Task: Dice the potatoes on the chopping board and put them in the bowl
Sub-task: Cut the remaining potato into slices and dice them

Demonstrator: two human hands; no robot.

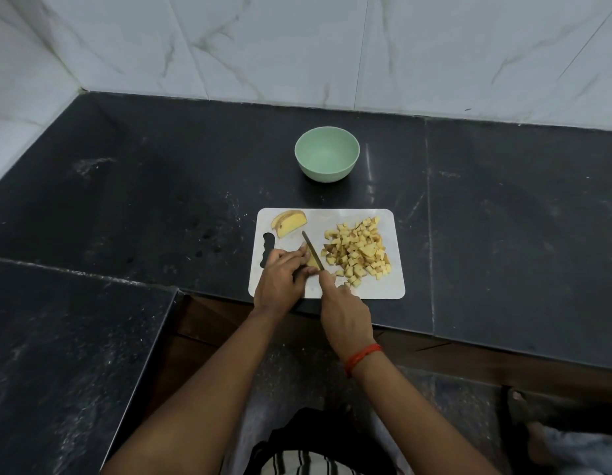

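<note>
Knife (313,251) points away-left across potato piece (311,263), probably crosswise.

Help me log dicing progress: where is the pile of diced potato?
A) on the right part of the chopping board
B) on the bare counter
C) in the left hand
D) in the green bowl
A: the diced potato lies heaped on the right part of the chopping board, and the green bowl behind it is empty.
</note>
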